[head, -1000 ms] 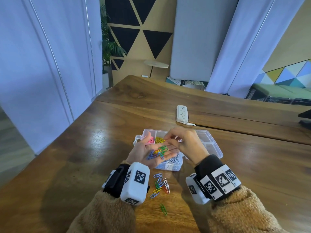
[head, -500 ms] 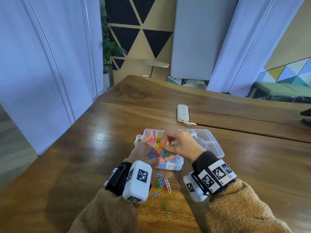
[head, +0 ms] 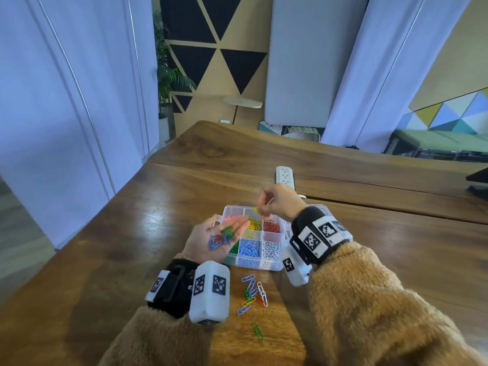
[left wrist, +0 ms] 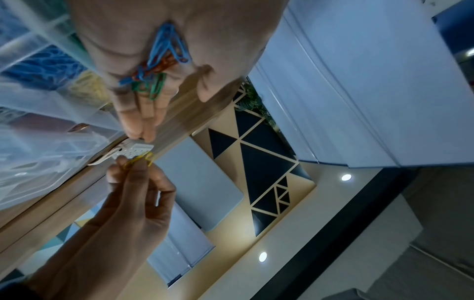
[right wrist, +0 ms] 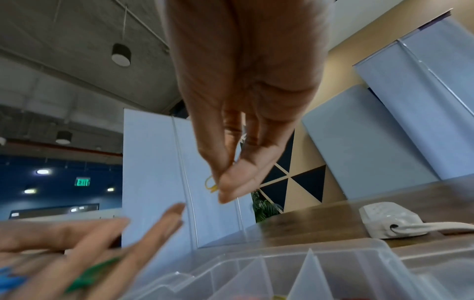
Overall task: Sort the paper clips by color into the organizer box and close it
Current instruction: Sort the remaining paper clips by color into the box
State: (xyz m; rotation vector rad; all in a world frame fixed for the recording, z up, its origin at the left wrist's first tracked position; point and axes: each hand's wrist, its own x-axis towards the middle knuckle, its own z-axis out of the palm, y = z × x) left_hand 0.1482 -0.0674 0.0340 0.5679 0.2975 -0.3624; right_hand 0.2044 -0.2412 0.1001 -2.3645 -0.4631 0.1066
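A clear organizer box (head: 274,265) stands open on the table, its compartments holding pink, yellow, red, green, blue and white clips. My left hand (head: 214,239) lies palm up over the box's left side, carrying several blue, red and green clips (left wrist: 156,67) on flat fingers. My right hand (head: 274,203) hovers above the box's far side and pinches one yellow clip (head: 255,210) (right wrist: 210,185) between thumb and finger. A small pile of mixed clips (head: 252,294) lies on the table just in front of the box, with one green clip (head: 258,331) nearer to me.
A white power strip (head: 284,175) lies beyond the box. The box's clear lid (head: 323,208) lies open on the right, mostly hidden behind my right wrist. The wooden table (head: 132,233) ends at the left, near blue panels.
My right hand lifted a yellow clip out of my left palm and carried it up and away over the box. My left hand drew back to the left, uncovering the compartments.
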